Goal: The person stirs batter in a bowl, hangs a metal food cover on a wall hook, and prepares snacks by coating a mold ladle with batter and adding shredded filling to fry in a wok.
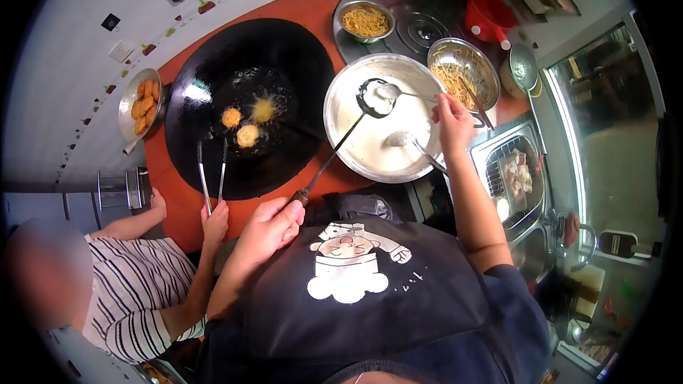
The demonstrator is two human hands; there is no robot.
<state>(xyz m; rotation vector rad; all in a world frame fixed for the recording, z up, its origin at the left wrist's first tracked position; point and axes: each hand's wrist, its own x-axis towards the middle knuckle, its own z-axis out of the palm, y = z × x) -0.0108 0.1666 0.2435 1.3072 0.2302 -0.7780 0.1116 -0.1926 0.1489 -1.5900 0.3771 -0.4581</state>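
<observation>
My left hand (274, 224) is closed round the wooden handle of a long-stemmed frying mould (374, 104), whose dark round cup is over the large metal basin (338, 139) of white batter (370, 153). White batter shows inside the cup. In my right hand (455, 124) is a metal spoon (388, 91), its bowl in or just above the mould's cup. A second ladle (398, 139) rests in the batter, its handle leaning on the basin's right rim near my right forearm.
To the left, a big black wok (192, 50) of oil holds three round fritters (247, 136). A person in a striped shirt (142, 277) holds metal tongs (213, 178) at its edge. Behind the basin are bowls of shredded filling (366, 21); fried pieces (144, 107) fill a strainer. A sink (526, 252) is right.
</observation>
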